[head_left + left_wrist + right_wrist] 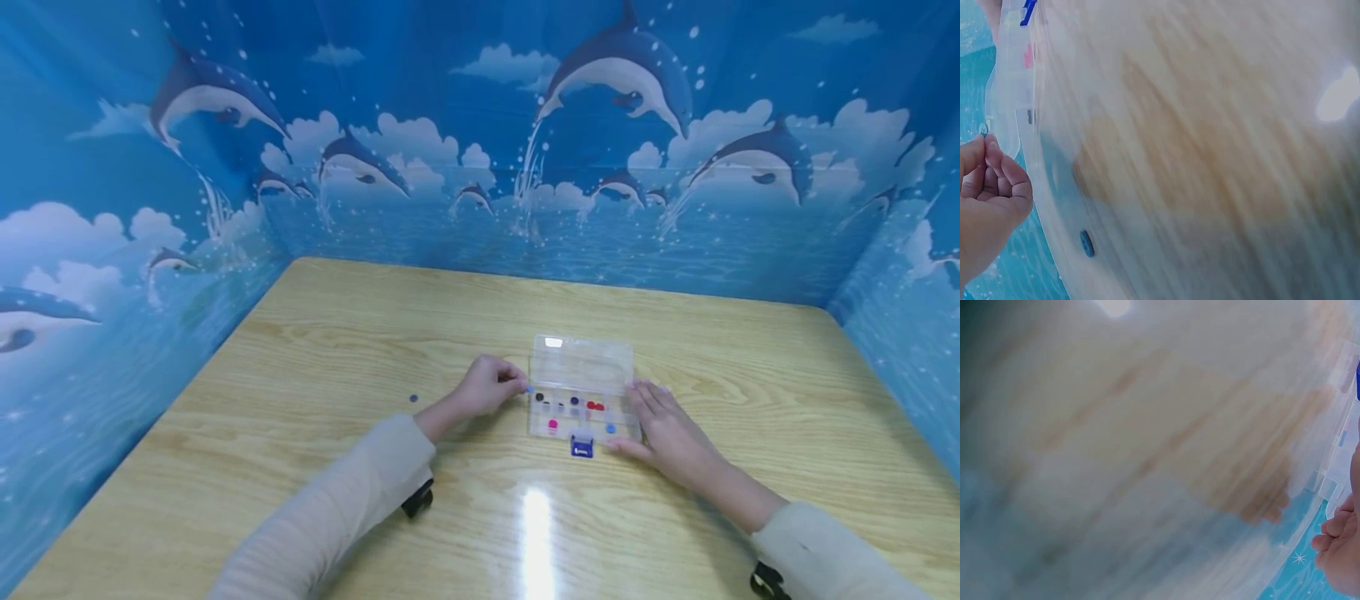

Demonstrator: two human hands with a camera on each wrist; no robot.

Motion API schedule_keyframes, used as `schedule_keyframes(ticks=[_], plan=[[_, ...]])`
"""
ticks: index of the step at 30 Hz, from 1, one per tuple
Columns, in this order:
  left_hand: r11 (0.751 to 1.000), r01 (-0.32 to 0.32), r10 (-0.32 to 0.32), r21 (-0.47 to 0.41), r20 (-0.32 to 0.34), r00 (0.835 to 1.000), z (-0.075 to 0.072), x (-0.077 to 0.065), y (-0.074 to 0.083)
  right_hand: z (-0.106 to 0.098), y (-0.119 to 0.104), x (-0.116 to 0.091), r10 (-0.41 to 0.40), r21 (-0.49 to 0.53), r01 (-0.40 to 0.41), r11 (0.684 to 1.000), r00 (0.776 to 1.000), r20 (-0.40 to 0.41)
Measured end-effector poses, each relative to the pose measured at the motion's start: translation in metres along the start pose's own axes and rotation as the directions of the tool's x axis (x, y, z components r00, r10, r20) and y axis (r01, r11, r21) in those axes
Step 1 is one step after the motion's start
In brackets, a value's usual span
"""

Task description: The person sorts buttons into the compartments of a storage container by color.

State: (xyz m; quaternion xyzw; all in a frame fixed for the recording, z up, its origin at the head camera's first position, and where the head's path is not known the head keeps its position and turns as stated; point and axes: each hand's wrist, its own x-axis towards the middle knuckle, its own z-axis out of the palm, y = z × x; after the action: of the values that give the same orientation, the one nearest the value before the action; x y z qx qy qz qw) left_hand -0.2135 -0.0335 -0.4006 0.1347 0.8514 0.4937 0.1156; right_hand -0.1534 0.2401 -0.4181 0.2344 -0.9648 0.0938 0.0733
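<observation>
My left hand (491, 385) pinches a small blue button (984, 129) between thumb and forefinger, at the left edge of a clear plastic compartment box (536, 427). The box's lid (583, 363) is folded back, away from me. Dark, red, pink and blue buttons lie in its compartments, among them a pink button (552, 424) and a blue button (611, 428). My right hand (675, 437) rests against the box's right side, fingers extended along it and thumb at the front corner. In the right wrist view only part of this hand (1342, 550) shows.
A lone dark blue button (413, 398) lies on the wooden table (360, 333), left of my left hand. A dark blue latch (582, 447) sticks out from the box's front edge. Dolphin-printed cloth (450, 225) hangs around the table's back and sides.
</observation>
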Motion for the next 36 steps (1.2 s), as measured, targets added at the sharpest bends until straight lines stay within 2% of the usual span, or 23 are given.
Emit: schedule_keyframes(ticks=[3,10,20,36], plan=[[1.0,-0.018,0.018,0.001,0.005,1.0,0.002,0.0,0.003,0.0,0.0,0.0,0.0,-0.003,0.0,1.0,1.0,0.004],[1.0,0.021,-0.021,-0.011,0.017,1.0,0.008,-0.001,0.008,0.001,0.0,0.0,0.001,-0.002,-0.001,1.0,1.0,0.001],[0.999,-0.05,0.049,0.011,0.011,0.999,0.017,-0.001,0.015,0.0,0.0,0.0,0.005,-0.009,-0.005,1.0,1.0,0.006],[1.0,-0.028,0.028,-0.008,0.042,0.999,0.03,0.001,0.028,0.001,0.0,0.0,-0.007,-0.009,0.007,1.0,1.0,-0.011]])
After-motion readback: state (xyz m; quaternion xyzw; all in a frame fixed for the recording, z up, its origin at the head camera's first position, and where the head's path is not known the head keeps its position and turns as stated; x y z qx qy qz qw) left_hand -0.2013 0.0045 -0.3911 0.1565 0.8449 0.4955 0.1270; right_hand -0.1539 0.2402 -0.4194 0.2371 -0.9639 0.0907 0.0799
